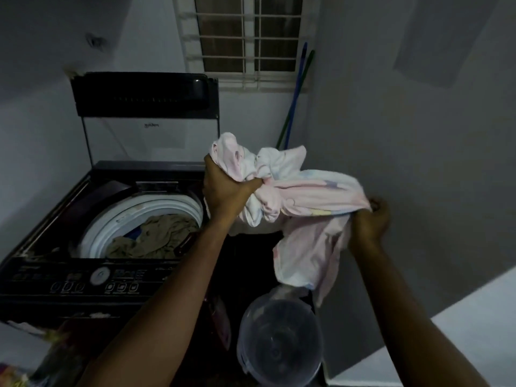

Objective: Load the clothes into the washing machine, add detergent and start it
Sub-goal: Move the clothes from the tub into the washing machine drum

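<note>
Both fists clamped the pale cloth [293, 188], left hand [223, 188] and right hand [368, 222], mid-loading, so next I figured swinging it over the drum [134, 219] at lower left.

The room is dim, with plain pale grey walls [405, 135] meeting in a corner at upper right of centre. At top centre a window [248, 34] sits behind a white grille of crossed bars, its panes dark brownish. In the corner just right of the window, two long poles, one blue [296, 93] and one green [303, 88], lean against the wall. A dark scuffed mark [93, 40] shows on the wall at upper left. A lighter, paler surface [474, 317] fills the lower right of the frame.
</note>
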The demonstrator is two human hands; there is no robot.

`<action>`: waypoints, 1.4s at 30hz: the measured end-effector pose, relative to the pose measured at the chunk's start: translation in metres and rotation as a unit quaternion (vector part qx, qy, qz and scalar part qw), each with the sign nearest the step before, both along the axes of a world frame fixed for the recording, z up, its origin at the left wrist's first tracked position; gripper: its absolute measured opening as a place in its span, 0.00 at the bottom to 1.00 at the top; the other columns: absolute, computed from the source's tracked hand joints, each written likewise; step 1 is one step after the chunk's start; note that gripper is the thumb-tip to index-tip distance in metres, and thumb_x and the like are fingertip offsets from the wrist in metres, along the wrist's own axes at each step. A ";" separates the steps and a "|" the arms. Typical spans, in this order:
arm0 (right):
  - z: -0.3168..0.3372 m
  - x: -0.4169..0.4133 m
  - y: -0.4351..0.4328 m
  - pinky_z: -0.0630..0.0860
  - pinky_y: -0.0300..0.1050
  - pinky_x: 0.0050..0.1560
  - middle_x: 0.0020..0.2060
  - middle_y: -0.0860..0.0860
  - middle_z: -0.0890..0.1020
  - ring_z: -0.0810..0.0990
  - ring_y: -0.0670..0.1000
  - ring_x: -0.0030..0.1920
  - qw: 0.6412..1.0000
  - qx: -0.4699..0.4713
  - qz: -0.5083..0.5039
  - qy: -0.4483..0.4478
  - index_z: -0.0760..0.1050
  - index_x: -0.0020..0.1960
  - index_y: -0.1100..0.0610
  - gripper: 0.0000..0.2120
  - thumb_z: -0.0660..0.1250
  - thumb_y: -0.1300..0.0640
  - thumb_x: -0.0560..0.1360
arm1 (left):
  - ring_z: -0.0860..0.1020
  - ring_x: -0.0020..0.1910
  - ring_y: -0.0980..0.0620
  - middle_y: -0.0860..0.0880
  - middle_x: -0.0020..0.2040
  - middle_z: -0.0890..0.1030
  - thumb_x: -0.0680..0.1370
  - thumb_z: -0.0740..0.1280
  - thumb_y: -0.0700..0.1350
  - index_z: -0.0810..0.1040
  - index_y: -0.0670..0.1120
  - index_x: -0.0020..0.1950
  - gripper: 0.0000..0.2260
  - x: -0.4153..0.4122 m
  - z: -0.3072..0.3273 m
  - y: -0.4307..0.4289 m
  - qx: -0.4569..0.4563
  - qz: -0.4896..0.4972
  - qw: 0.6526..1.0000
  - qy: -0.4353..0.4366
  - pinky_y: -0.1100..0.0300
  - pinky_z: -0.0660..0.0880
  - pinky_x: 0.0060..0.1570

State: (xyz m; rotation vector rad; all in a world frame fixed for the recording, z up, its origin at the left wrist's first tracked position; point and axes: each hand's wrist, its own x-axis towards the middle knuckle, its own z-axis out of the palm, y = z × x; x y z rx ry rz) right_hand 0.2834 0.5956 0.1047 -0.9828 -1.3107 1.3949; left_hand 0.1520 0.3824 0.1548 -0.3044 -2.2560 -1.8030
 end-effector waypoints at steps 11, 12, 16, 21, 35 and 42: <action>0.055 -0.047 -0.030 0.70 0.57 0.67 0.61 0.56 0.80 0.79 0.54 0.61 0.889 -0.054 0.454 -0.003 0.76 0.63 0.57 0.26 0.67 0.45 0.69 | 0.78 0.60 0.54 0.52 0.63 0.77 0.53 0.82 0.55 0.63 0.52 0.70 0.50 -0.005 -0.017 0.027 0.097 -0.089 0.986 -0.101 0.49 0.76 0.62; 0.058 -0.046 -0.031 0.69 0.57 0.68 0.62 0.55 0.79 0.79 0.52 0.61 0.888 -0.062 0.455 -0.008 0.76 0.62 0.56 0.26 0.68 0.43 0.70 | 0.77 0.62 0.55 0.51 0.64 0.75 0.53 0.83 0.55 0.61 0.51 0.71 0.51 -0.006 -0.017 0.027 0.107 -0.101 0.983 -0.106 0.49 0.76 0.63; 0.074 -0.041 -0.047 0.67 0.53 0.69 0.62 0.54 0.79 0.77 0.53 0.64 0.853 -0.082 0.515 -0.003 0.75 0.67 0.55 0.28 0.61 0.38 0.75 | 0.75 0.63 0.54 0.48 0.68 0.70 0.49 0.83 0.56 0.54 0.49 0.73 0.60 -0.005 -0.017 0.025 0.119 -0.148 0.973 -0.130 0.60 0.79 0.54; 0.088 -0.031 -0.061 0.66 0.51 0.71 0.63 0.55 0.78 0.76 0.54 0.65 0.833 -0.086 0.546 0.014 0.72 0.69 0.58 0.28 0.51 0.41 0.79 | 0.75 0.66 0.52 0.48 0.70 0.71 0.42 0.85 0.63 0.55 0.53 0.73 0.66 -0.008 -0.014 0.030 0.124 -0.155 0.971 -0.136 0.50 0.76 0.63; 0.051 -0.002 -0.044 0.72 0.52 0.64 0.60 0.53 0.80 0.77 0.52 0.62 0.934 0.099 0.335 0.067 0.76 0.62 0.57 0.21 0.70 0.54 0.69 | 0.83 0.52 0.53 0.53 0.55 0.83 0.53 0.84 0.50 0.72 0.51 0.64 0.42 -0.019 0.004 0.029 0.212 -0.057 0.968 -0.120 0.48 0.80 0.56; -0.046 -0.004 -0.052 0.66 0.45 0.69 0.72 0.44 0.66 0.67 0.45 0.71 0.930 0.086 0.326 -0.145 0.57 0.74 0.47 0.52 0.80 0.40 0.59 | 0.83 0.51 0.53 0.52 0.54 0.83 0.52 0.83 0.50 0.72 0.50 0.61 0.39 -0.008 0.020 0.031 0.247 -0.040 0.961 -0.120 0.49 0.80 0.55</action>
